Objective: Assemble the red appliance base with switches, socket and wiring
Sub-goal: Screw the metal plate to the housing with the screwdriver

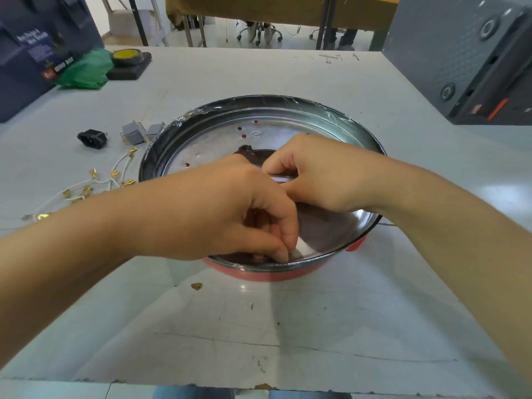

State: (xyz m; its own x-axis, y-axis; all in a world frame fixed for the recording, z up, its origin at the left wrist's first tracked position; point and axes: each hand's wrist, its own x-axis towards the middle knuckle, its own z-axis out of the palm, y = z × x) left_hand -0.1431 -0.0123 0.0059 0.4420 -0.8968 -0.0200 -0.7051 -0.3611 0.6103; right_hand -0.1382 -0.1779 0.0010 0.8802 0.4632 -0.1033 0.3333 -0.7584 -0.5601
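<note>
Your left hand pinches something small at the red appliance base near rim; your right hand pinches a pale strip mid-pan. Slip, and the fitting could drop. Wires, switches, socket wait left.

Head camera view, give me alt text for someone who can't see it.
Two bare hands, left hand and right hand, work with curled fingers inside a red appliance base lined with shiny metal on a pale table. Left of it lie a black socket, two grey switches and white wires with brass terminals.
</note>
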